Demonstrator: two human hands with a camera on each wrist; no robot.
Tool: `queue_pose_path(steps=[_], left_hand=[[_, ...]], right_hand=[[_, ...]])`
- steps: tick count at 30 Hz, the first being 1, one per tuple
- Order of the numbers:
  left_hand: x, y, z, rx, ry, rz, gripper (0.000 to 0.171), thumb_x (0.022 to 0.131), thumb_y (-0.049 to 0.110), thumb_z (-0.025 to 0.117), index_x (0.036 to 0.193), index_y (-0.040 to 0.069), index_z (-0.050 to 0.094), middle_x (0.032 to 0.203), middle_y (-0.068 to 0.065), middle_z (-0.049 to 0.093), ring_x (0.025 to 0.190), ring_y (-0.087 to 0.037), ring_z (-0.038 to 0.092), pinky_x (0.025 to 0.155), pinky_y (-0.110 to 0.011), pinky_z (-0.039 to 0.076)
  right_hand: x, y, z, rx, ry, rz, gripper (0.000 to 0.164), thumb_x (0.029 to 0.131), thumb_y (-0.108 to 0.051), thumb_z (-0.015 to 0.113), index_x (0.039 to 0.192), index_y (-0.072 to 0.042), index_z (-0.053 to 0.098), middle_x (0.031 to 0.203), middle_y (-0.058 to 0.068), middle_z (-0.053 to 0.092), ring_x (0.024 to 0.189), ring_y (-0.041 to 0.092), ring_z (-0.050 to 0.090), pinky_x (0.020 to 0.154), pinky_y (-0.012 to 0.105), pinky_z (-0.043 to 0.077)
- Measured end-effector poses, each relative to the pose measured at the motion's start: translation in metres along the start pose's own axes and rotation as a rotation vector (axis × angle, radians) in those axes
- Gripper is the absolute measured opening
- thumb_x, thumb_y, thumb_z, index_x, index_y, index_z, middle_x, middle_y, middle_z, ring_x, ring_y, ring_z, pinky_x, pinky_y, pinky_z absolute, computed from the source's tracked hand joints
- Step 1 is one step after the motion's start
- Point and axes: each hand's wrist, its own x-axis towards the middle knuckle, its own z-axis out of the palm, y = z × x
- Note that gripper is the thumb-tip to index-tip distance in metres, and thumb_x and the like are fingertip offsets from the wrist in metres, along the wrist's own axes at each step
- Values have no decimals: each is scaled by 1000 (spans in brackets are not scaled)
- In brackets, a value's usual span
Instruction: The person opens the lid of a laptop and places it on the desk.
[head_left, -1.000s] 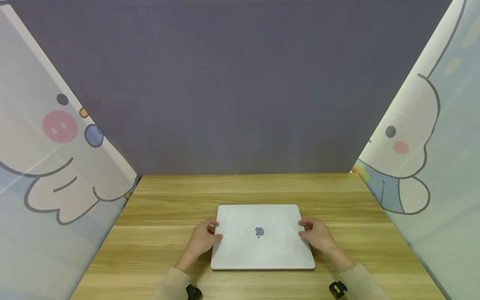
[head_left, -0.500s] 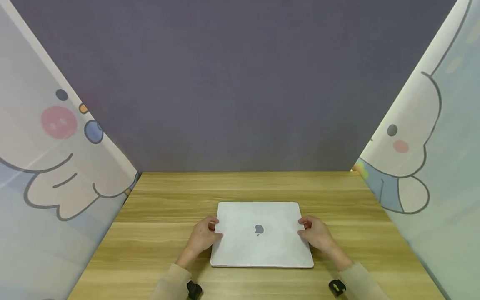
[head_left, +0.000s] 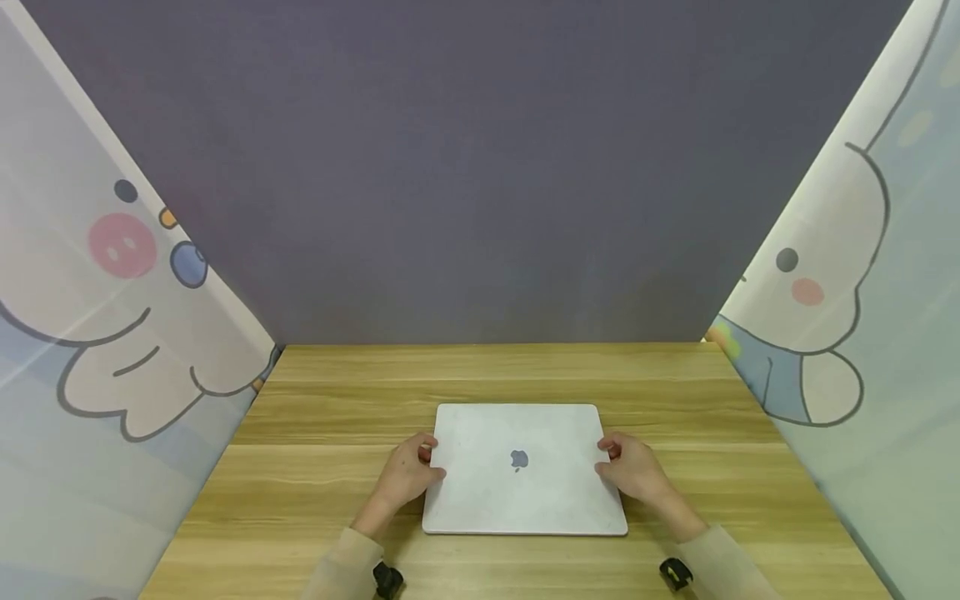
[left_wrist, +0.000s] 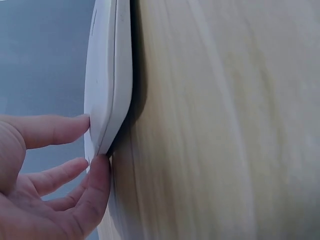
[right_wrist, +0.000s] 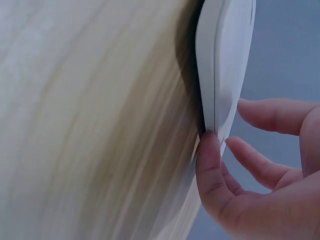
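Observation:
A closed silver laptop (head_left: 525,500) with a dark apple logo on its lid lies on the wooden table. At its left side my left hand (head_left: 405,477) grips the edge, thumb on the lid. In the left wrist view, a fingertip of that hand (left_wrist: 60,175) presses the laptop's side (left_wrist: 117,65), with dark shadow below. My right hand (head_left: 636,473) holds the opposite edge in the same way. The right wrist view has the right thumb by the lid and one finger (right_wrist: 210,165) against the lower edge of the laptop (right_wrist: 212,60).
The wood-grain table (head_left: 337,375) runs back to a dark grey panel (head_left: 487,167). Cartoon-printed curtains hang on the left (head_left: 45,467) and right (head_left: 915,333). Black wrist devices (head_left: 387,580) sit beside the light sleeves (head_left: 341,567).
The head view has shifted very slightly. Both hands keep their hold on the laptop's sides, and the laptop stays in the same place on the table.

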Motion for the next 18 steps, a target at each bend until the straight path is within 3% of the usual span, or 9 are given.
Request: queue_pose_path(steps=[6,12,18], left_hand=[[-3,0,-6,33,-33,35,50,80,4,81,125,-7,62,96,-12,61,79,-20,59,63,-33,54],[-9,1,-6,55,-86,24,57,82,8,80,131,-10,57,91,-10,59,72,-19,55,58,-31,49],[-16,2,-5,63,-83,15,49,82,9,81,124,-9,62,83,-6,55,69,-18,51,56,-30,43]], right_hand=[[-2,0,-1,13,-12,-26,32,82,-4,74,112,5,68,97,11,60,84,23,53,66,32,48],[-7,-1,-2,-54,0,-26,31,84,-7,75,111,7,68,96,11,62,85,23,55,69,34,50],[-12,-3,-2,-43,-10,-43,33,84,-7,76,113,7,68,98,10,63,87,23,55,70,33,50]])
